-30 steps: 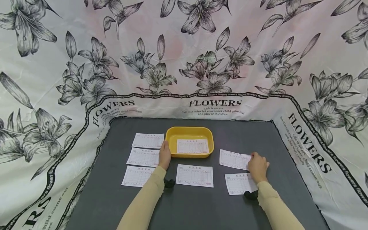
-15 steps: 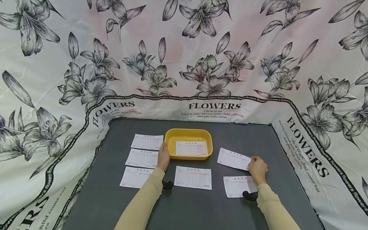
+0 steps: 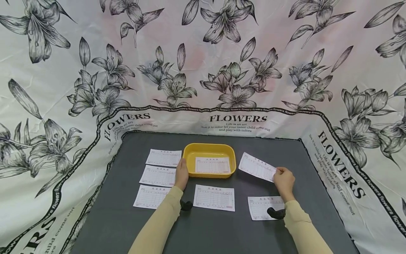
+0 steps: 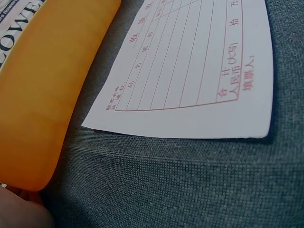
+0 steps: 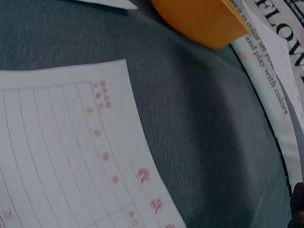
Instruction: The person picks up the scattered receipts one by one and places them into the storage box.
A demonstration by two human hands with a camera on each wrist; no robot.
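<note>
My left hand point(image 3: 182, 174) holds the left side of a yellow plastic tray point(image 3: 189, 171); part of that hand point(image 4: 21, 209) touches the tray's wall point(image 4: 52, 71) in the left wrist view. One printed receipt slip point(image 3: 212, 165) lies inside the tray. My right hand point(image 3: 284, 181) pinches the right end of another receipt slip point(image 3: 257, 166), which is lifted and tilted, its left end higher and near the tray. In the right wrist view, the dark fingers point(image 5: 298, 204) and the held slip point(image 5: 285, 61) show only at the right edge.
Several receipt slips lie on the dark grey table point(image 3: 219, 233): a column at left with a middle slip point(image 3: 158, 175), one slip point(image 3: 214, 197) before the tray, and one slip point(image 3: 264, 207) at right. A white flower-print cloth point(image 3: 234, 123) surrounds the table.
My right hand has raised the pinched receipt slip off the table, its left end swinging upward toward the tray. My left hand stays at the tray. The head view shifts slightly.
</note>
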